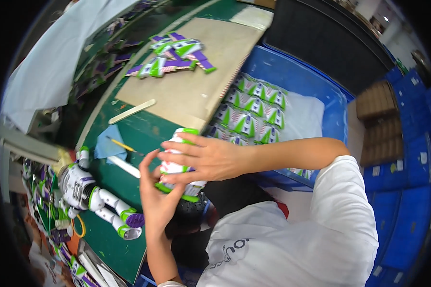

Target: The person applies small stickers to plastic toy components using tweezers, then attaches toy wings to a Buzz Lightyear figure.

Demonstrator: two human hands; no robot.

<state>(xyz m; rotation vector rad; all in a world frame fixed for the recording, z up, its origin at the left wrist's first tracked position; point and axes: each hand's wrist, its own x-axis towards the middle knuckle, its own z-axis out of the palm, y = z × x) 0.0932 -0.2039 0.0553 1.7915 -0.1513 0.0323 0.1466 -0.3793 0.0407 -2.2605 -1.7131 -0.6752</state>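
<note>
A white toy part with green edges and a touch of purple point(172, 167) is held between my two hands, just off the near edge of the green table point(112, 234). My left hand point(160, 203) grips it from below and the left, thumb and fingers bent round it. Across its top lies my right hand point(208, 155), fingers reaching over the white surface and covering much of it. Left of my hands a white, green and purple robot-like toy figure point(84, 189) lies on the table. Close by are a thin yellow-handled brush point(119, 143), a blue cloth point(107, 143) and a white stick point(124, 166).
Several winged toy parts point(177, 52) lie on a brown board point(182, 91) at the far side. A wooden stick point(131, 111) is beside it. Rows of similar parts point(246, 124) fill a blue bin point(328, 83) to the right. A yellow ring point(80, 226) lies at the left.
</note>
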